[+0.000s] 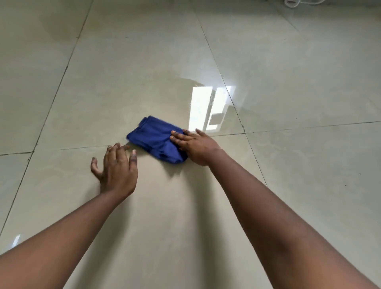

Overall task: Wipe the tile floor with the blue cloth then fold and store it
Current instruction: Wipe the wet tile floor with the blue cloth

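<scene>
Cloth (155,139): blue, folded into a thick pad, lies on floor (288,165) across a grout line, approx. centre of view. R hand (193,144) flat on cloth's near-right end, fingers spread, pressing, not gripping. L hand (116,165) palm-down on bare tile just left of cloth, fingers splayed, holds nothing, not touching cloth. Floor glossy, w/ bright window reflection beyond cloth.

Bare tile floor (288,61) on every side of the blue cloth (153,138). Just beside its near-left edge, left hand (117,167); on its right end, right hand (195,146). Well beyond, white cable (299,2).
</scene>
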